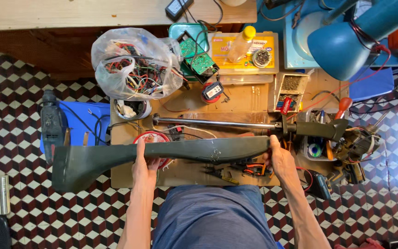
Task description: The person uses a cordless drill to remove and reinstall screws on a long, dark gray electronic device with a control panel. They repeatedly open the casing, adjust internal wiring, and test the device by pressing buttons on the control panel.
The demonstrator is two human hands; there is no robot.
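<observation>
A long dark olive-green plastic housing (116,154), widening into a flat base at its left end, lies across the low wooden work board (125,177). My left hand (144,161) grips it from below near its middle. My right hand (278,157) holds its right end, next to where a metal tube (213,122) joins a dark green neck piece (318,129) with exposed motor windings (360,140). The tube lies just behind the housing, parallel to it.
Behind the board sit a clear bag of tangled wires (132,64), green circuit boards (199,57), a yellow box with a bottle (242,44), and a blue desk lamp (360,39). A drill on a blue stool (54,124) stands left. Pliers (249,168) lie under the housing.
</observation>
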